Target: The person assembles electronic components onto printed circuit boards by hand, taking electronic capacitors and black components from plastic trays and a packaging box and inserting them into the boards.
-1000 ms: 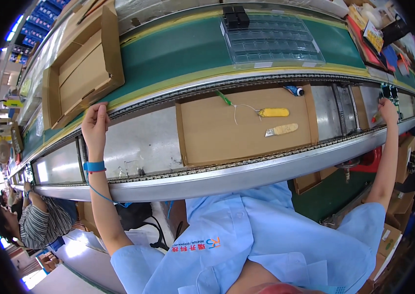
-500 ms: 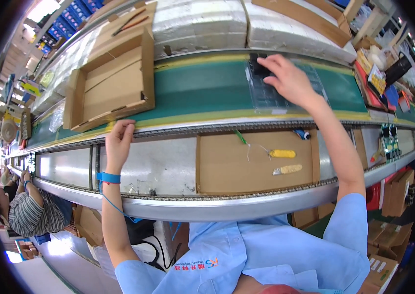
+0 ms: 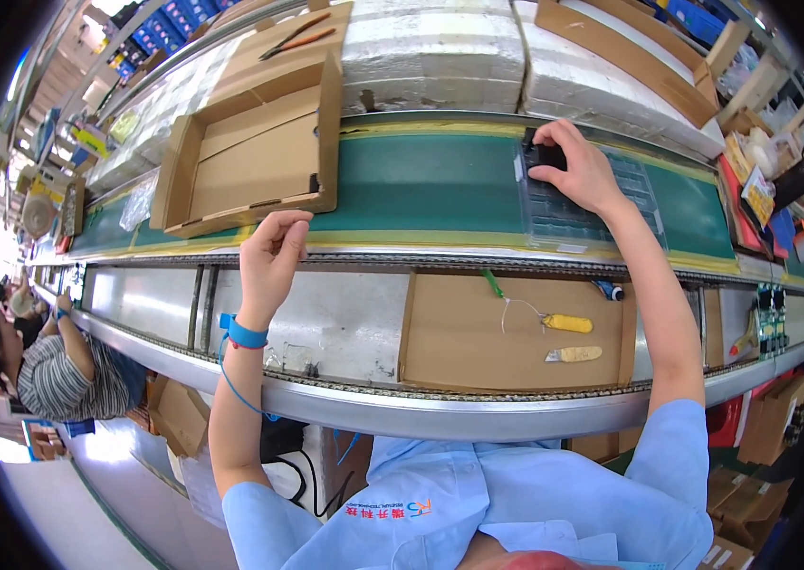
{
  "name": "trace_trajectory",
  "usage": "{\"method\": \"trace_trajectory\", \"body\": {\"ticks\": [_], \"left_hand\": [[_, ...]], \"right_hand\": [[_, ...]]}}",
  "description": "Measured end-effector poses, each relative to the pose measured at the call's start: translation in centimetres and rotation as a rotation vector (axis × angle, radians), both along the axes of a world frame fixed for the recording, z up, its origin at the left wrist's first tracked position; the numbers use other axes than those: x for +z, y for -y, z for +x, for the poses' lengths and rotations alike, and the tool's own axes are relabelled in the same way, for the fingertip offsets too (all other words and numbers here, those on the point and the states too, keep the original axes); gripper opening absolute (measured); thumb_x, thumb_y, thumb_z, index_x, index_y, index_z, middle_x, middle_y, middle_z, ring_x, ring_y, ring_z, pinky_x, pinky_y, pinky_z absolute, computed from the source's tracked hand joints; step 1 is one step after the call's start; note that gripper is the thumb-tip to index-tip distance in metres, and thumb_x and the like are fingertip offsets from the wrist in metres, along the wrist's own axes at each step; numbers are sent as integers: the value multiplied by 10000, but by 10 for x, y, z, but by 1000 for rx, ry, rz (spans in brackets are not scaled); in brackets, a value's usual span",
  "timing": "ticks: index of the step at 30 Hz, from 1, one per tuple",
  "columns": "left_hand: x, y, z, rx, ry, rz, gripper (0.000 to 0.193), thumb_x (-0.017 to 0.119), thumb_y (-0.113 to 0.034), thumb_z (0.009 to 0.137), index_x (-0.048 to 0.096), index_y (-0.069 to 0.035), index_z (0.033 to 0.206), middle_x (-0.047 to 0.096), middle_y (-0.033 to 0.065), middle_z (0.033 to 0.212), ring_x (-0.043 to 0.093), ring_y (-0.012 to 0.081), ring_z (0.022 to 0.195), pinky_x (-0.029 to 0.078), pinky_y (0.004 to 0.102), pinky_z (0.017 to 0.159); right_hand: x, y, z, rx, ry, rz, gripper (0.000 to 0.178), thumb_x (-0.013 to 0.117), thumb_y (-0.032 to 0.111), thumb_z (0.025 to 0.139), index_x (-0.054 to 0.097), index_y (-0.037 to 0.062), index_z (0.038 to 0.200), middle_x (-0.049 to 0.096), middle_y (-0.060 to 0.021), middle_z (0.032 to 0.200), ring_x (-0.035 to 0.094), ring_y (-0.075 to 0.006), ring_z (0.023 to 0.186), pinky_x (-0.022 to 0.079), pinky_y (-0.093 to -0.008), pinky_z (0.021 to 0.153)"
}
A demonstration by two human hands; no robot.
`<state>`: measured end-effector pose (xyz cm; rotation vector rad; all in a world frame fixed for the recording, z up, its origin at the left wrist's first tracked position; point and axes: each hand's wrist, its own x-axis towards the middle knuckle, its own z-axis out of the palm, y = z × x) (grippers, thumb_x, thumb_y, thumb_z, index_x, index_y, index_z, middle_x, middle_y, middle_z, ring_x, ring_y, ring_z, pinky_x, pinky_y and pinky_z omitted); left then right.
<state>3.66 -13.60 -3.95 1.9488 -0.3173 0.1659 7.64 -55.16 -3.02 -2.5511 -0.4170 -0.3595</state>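
My right hand (image 3: 584, 176) reaches across the green conveyor belt, thumb and fingers closed around a black part (image 3: 546, 157). The part is at the far left corner of a clear plastic compartment tray (image 3: 540, 223); whether it still touches the tray is hidden. My left hand (image 3: 271, 255), wearing a blue wrist strap (image 3: 244, 332) with a cord, hovers at the belt's near edge with fingers curled and thumb against them. Nothing shows in it. Just beyond it sits an open cardboard box (image 3: 259, 152) with a flat cardboard piece inside.
On the lower shelf, a shallow cardboard tray (image 3: 478, 351) holds a yellow-handled tool (image 3: 568, 324), a cream-handled blade (image 3: 575, 354) and a green item (image 3: 493, 283). White foam blocks (image 3: 430, 57) line the far side. Orange-handled pliers (image 3: 297, 40) lie there. Another person (image 3: 60, 366) works at left.
My right hand's fingers have closed on the black part in the tray. My left hand has risen slightly toward the cardboard box. The whole view has shifted, so things appear farther right and lower.
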Motion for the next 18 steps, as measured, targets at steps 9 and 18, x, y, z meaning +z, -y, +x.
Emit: {"method": "trace_trajectory", "body": {"ticks": [9, 18], "left_hand": [[27, 146, 56, -260, 214, 188, 165, 626, -95, 848, 649, -24, 996, 632, 83, 864, 611, 195, 790, 486, 292, 704], [0, 256, 103, -313, 393, 442, 400, 714, -238, 775, 626, -69, 1127, 568, 160, 1104, 572, 317, 1019, 467, 384, 879]], "right_hand": [[-4, 11, -4, 59, 131, 77, 349, 697, 178, 770, 535, 105, 1069, 596, -53, 1028, 597, -247, 965, 475, -346, 795], [22, 77, -47, -111, 63, 506, 358, 692, 121, 807, 508, 79, 1111, 569, -11, 965, 510, -102, 747, 438, -238, 683]]}}
